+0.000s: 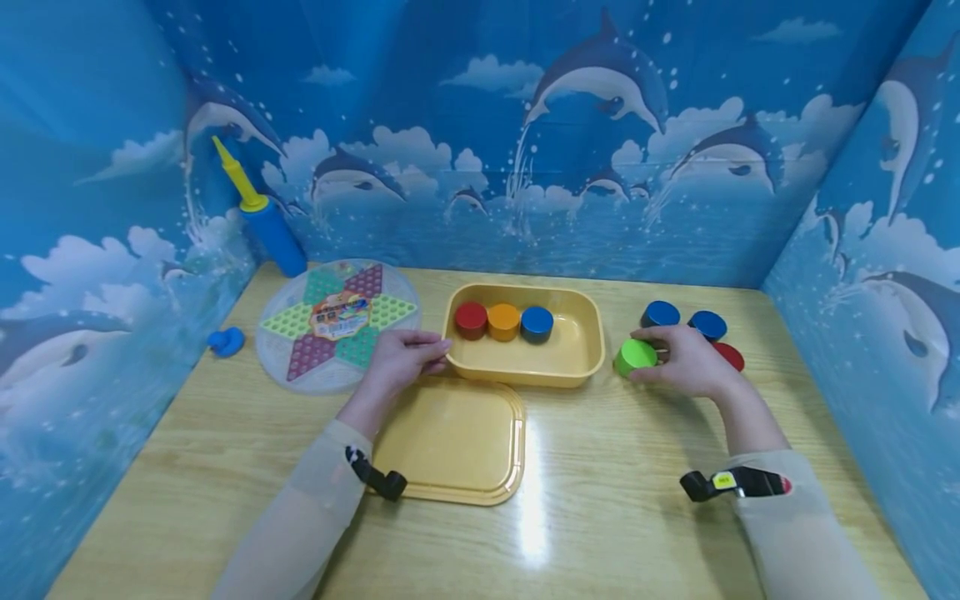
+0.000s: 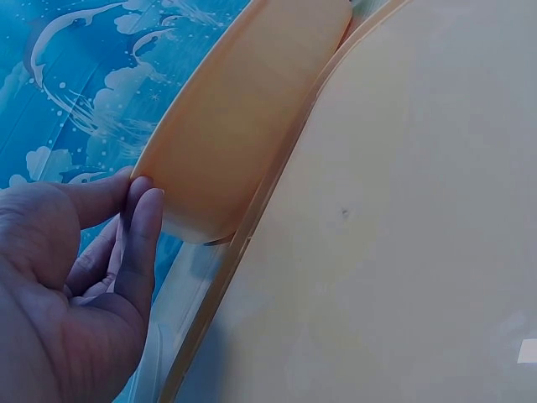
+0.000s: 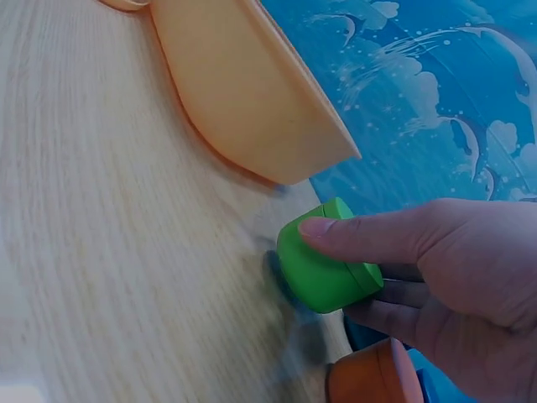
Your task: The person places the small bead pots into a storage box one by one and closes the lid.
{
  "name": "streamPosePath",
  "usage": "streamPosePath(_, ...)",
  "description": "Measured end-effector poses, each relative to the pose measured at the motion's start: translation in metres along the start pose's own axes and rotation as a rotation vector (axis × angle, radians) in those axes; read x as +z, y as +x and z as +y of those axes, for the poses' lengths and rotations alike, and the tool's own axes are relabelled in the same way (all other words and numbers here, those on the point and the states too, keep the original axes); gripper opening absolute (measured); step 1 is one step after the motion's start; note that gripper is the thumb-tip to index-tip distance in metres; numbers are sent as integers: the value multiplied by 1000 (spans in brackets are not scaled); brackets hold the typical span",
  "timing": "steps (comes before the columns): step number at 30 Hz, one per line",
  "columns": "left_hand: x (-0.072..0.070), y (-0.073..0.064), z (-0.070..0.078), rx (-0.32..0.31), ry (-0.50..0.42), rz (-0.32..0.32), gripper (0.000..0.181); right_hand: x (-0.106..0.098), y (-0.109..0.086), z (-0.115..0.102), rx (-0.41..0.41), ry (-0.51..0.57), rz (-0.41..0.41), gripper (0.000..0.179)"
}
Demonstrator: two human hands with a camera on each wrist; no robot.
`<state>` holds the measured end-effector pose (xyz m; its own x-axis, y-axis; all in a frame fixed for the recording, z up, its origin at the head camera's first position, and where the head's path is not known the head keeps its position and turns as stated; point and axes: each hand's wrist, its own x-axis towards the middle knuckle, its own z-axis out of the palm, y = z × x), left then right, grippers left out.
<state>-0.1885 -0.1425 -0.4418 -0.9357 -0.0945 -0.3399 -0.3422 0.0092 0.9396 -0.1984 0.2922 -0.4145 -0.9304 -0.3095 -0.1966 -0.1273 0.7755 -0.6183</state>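
Booth: dolphin-print backdrop, wood-grain table

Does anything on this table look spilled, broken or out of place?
No, nothing stands out. The tray sits upright with three cylinders in a row, the lid lies flat in front, and the right hand holds the green cylinder. I see no spill or damage.

Tub and green cylinder — smooth plastic; tabletop — glossy wood-grain

The wood-grained table carried a yellow tub, a matching lid just in front, a round star-patterned board to the left, a blue pump (yellow-nozzled) behind that, a small blue piece leftmost, and, at right, two blue cylinders and a red cylinder.
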Motion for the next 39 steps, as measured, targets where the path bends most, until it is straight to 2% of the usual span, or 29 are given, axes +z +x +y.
streamPosePath(11, 0, 1, -1, 14, -13, -8, 26, -20, -4, -23, -71, 2, 42, 75)
streamPosePath(21, 0, 1, -2, 14, -4, -8, 24, -30, 1, -51, -113, 42, 35, 72)
streamPosePath(28, -1, 3, -3, 20, -9, -8, 25, -30, 15, -66, -127, 47, 24, 66)
streamPosePath(39, -1, 3, -3, 14, 6, -3, 27, -21, 42, -73, -159, 43, -40, 66)
